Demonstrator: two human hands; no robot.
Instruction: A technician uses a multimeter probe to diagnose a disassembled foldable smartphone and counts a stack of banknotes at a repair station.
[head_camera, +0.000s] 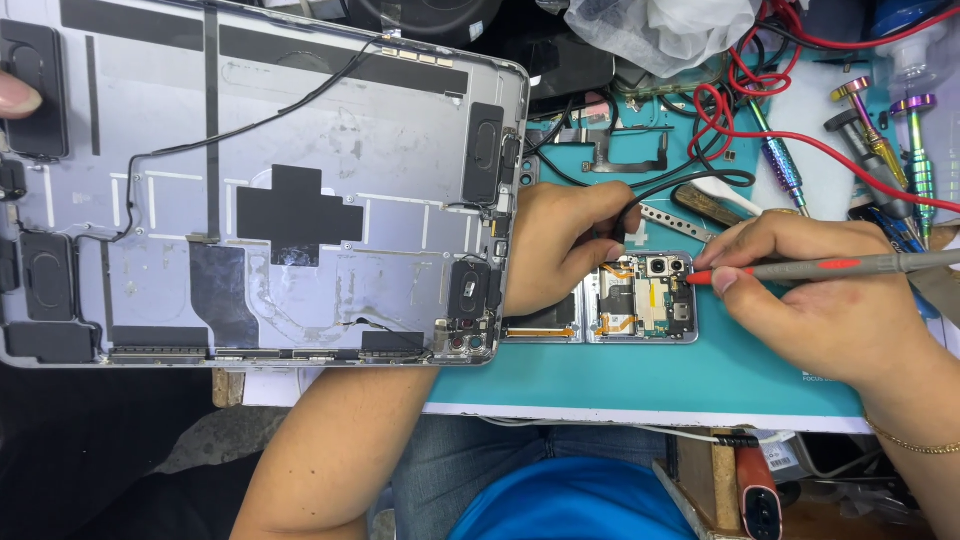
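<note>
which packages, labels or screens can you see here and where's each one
Clear plastic bag: top centre behind the mat, crumpled, whitish.
Small white label: bottom right under the mat's edge, dark print, too small to read.
No lit screen; the opened phone and the tablet shell show only their insides.

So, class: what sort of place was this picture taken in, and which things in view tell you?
Most likely an electronics repair bench. An opened phone lies on a teal mat, the right hand touches a red-tipped probe to its board, and precision screwdrivers and a gutted tablet shell lie close by.
</note>
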